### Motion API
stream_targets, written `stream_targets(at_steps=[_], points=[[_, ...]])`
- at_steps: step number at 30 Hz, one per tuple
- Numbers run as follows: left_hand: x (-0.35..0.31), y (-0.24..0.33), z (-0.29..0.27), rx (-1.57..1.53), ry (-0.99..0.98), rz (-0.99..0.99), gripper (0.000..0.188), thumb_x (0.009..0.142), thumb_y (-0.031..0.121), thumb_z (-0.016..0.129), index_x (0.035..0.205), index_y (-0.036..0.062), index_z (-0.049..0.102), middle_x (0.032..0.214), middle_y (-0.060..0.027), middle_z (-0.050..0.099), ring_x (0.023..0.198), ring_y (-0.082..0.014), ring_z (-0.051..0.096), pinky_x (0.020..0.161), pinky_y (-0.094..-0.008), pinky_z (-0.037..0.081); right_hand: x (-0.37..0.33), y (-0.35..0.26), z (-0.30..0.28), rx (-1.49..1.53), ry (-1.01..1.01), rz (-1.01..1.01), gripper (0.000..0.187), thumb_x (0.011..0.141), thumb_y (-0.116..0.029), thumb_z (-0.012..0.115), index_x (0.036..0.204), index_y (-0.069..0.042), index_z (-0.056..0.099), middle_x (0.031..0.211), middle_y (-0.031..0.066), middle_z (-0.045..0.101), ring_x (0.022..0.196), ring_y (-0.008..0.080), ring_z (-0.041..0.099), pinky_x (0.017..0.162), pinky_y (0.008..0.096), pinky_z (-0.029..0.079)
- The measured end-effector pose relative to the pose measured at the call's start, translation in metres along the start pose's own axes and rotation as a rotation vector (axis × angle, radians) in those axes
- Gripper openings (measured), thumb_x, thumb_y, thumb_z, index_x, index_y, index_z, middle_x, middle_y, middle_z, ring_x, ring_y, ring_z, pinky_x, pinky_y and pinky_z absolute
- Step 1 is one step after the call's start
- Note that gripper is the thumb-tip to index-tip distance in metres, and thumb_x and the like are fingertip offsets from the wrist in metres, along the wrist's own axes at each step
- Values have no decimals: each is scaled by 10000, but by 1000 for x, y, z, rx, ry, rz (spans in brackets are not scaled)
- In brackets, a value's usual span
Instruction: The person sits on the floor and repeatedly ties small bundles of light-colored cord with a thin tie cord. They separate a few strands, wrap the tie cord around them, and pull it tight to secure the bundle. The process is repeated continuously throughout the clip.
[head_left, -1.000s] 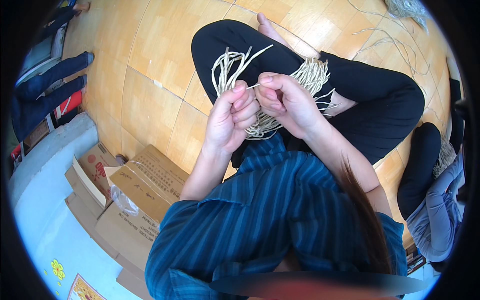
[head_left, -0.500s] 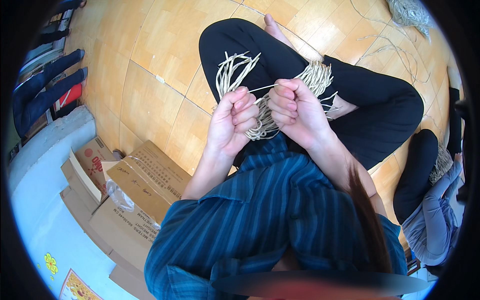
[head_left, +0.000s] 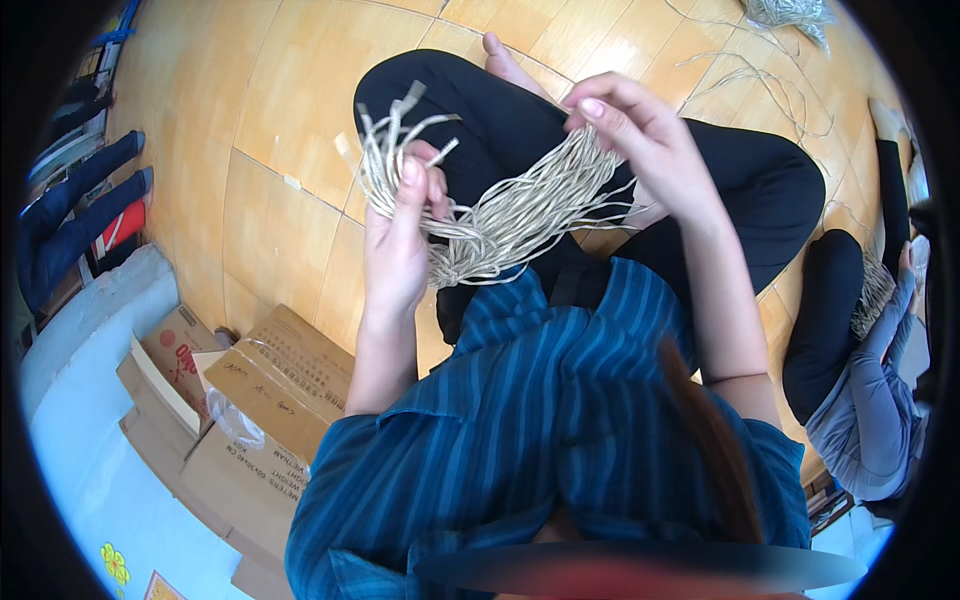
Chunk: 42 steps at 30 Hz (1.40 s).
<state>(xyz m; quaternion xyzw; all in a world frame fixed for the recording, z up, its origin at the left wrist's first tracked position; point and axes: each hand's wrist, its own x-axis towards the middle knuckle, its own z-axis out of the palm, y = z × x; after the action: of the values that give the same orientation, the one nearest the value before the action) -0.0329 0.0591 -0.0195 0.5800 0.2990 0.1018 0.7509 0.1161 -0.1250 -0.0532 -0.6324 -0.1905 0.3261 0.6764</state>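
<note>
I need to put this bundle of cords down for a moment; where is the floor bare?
Bare wooden floor lies to the left of the black-trousered legs, above the cardboard boxes. The upper right is crowded with loose cords, and another person sits on the right.

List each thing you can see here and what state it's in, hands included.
left hand: shut on the cord bundle, raised
right hand: pinching the bundle's far strands
cord bundle: knotted at the bottom, stretched between both hands, ends splayed
cardboard box: flaps open, on the floor
loose cords: lying slack on the wooden floor
</note>
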Motion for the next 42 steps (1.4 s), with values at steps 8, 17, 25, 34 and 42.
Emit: stream_targets(at_steps=[8,17,25,34,42], points=[[14,9,-25,-237,21,-3,329,1018,330,409,784,104,455,941,-130,638,548,-67,416,498,-195,335,-4,23,8,-156,-44,-4,101,842,-101,680,933,-55,679,707,-50,583,582,9,414,526,181,343],[12,6,-22,-547,-334,-47,352,1026,364,362,965,51,512,1024,-88,571,479,-26,341,412,-159,247,24,10,89,-307,-217,-311,153,844,-171,662,951,-61,667,669,26,595,542,98,532,513,248,414],[11,-1,-29,-261,-169,-35,758,790,372,747,1342,-8,395,1159,-50,526,712,-8,438,516,-136,320,42,-42,96,-226,-270,-250,198,830,-217,643,831,-21,667,666,117,646,605,223,650,593,319,502],[21,-2,-26,-85,-107,50,264,1012,264,436,950,36,554,805,-46,564,747,-113,520,661,-228,397,57,-17,43,-268,-90,-386,183,864,-184,668,1005,-68,691,842,8,623,682,61,501,616,229,413],[24,-6,-34,-523,-218,-115,274,1021,254,398,1049,20,537,693,13,402,548,-37,316,436,-160,266,5,14,8,-452,-197,13,85,785,-97,709,856,-51,697,679,31,572,591,110,522,586,243,441]])
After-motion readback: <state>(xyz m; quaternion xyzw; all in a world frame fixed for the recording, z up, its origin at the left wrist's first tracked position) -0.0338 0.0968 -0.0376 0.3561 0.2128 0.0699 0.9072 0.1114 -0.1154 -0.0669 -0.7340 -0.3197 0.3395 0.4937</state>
